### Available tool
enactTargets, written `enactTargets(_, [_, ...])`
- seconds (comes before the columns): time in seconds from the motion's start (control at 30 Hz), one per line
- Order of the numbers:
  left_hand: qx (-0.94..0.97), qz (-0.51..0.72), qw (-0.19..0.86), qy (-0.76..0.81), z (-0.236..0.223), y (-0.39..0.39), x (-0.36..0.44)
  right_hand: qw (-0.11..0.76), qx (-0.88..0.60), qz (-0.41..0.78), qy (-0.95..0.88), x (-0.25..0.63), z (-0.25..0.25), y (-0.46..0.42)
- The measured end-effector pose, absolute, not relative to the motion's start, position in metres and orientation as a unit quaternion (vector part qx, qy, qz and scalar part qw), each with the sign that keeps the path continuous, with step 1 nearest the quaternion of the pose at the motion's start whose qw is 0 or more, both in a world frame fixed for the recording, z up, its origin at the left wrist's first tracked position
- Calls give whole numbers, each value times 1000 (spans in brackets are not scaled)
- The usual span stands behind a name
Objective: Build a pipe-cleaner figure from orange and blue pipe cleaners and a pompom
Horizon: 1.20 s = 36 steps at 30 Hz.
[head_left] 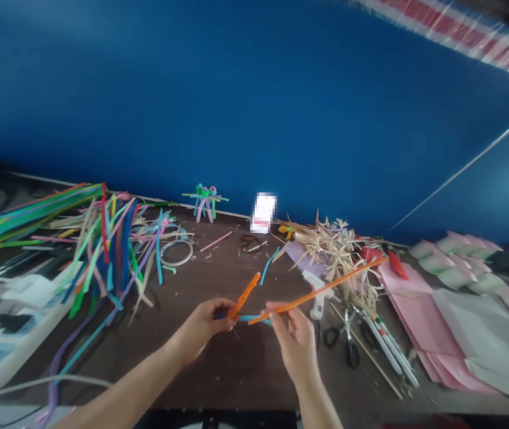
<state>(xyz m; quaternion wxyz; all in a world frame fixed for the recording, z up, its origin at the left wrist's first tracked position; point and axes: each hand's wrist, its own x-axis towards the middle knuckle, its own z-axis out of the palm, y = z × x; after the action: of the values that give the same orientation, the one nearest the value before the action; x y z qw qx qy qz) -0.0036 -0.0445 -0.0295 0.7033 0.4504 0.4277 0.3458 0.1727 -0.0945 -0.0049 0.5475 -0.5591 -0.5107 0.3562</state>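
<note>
Centrally, above a dark table (231,375): one left hand (213,319), thumb and fingers pinched together on a short orange strip (247,293), fuzzy, tilted up and to the right. One right hand (293,330), thumb and fingertips closed on a long orange strip (325,291), its near end pointing toward the left hand, its far end rising rightward across the view of a pile of pale straw-like strips (337,238). One light-blue strip (254,319), spanning the gap between the hands; which fingers grip it, cannot tell.

Ahead of the hands: one loose blue strip (269,266); one thin pink strip (216,241); one small multicoloured figure (206,202), standing near the wall (236,107); one bright pixelated rectangle (263,213).

Left side: a heap of coloured strips (102,250); one clear ring (177,264), just beside it; one white power strip (26,342), cables attached.

Right side: one white glue gun (318,298); black-handled scissors (352,351), blades partly hidden; several pens (390,347); pink sheets (415,310), beside grey-white sheets (495,339).
</note>
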Motion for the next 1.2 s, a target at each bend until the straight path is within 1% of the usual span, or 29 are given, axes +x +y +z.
enactTargets(0.1, [502, 341, 679, 413, -30, -45, -1, 509, -565, 358, -542, 168, -2, -87])
enactTargets(0.2, [511, 336, 679, 405, -30, -44, 2, 496, -575, 358, -543, 168, -3, -79])
enactTargets(0.43, [515, 332, 668, 422, -23, -45, 8, 486, -574, 369, -546, 172, -11, -66])
enactTargets(0.57, [520, 332, 653, 440, -24, -46, 9, 496, -575, 390, -521, 170, -18, -62])
enactTargets(0.73, [511, 357, 653, 431, -28, -44, 7, 505, -573, 460, -454, 168, -23, -59])
enactTargets(0.83, [462, 372, 701, 396, -28, -43, 5, 506, -567, 498, -417, 168, -23, -57])
enactTargets(0.93, [330, 362, 802, 342, -28, -44, 3, 537, -548, 521, -374, 168, -23, -56])
enactTargets(1.0, [233, 356, 851, 309, -29, -45, 3, 570, -522, 537, -339, 167, -23, -57])
enactTargets(1.1, [152, 365, 879, 267, -32, -47, 4, 607, -468, 565, -306, 163, -21, -61])
enactTargets(1.2, [173, 363, 886, 231, -32, -48, 4, 604, -435, 591, -310, 160, -16, -68])
